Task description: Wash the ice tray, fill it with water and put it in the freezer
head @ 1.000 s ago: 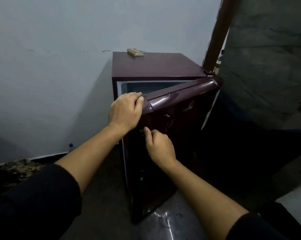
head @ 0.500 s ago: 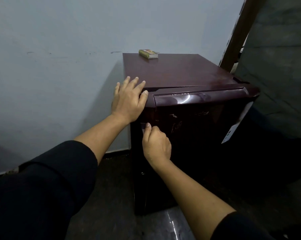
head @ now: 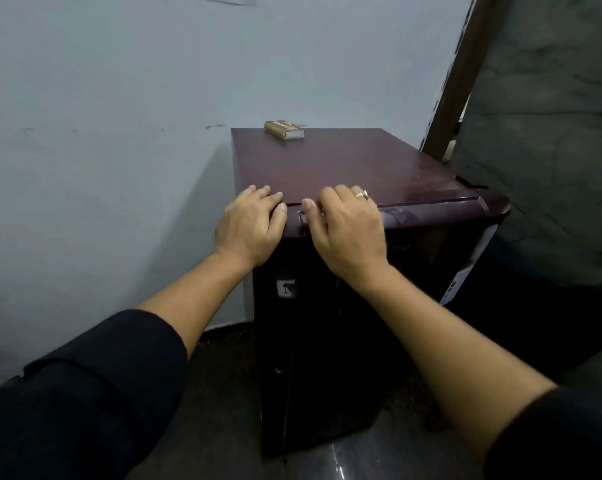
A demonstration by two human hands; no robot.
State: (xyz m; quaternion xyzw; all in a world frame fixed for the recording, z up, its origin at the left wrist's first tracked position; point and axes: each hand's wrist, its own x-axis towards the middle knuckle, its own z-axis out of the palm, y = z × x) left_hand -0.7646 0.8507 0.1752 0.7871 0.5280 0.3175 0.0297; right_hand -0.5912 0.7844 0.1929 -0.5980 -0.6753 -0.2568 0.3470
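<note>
Looking down from my head, I see the freezer (head: 344, 161), a small maroon unit, standing on the dark floor (head: 223, 393) against the pale wall (head: 102, 133). Its door (head: 431, 213) is closed, flush under the flat top. Both my hands are at the front left of that top, side by side and just apart.

My left hand (head: 249, 226) lies over the front left corner of the freezer. Its fingers are laid out loosely on the top, its thumb sits by the end of the door's upper rail, and it holds nothing.

My right hand (head: 348, 226) sits just to the right of it on the door's upper rail. Its fingers are bent over the rail with their tips at the seam between door and top, and the thumb is at the rail's left end. A ring (head: 361, 195) shows on one finger.

I cannot tell where the ice tray is, as no part of it shows with the door closed.

A small box (head: 284, 129) lies at the back edge of the freezer's top, well apart from both hands. A pale sticker (head: 285, 288) is on the door's front, below and between my wrists. My dark sleeves (head: 85, 393) are pushed up to the forearms. A brown wooden post (head: 455, 81) leans behind the freezer on the right
</note>
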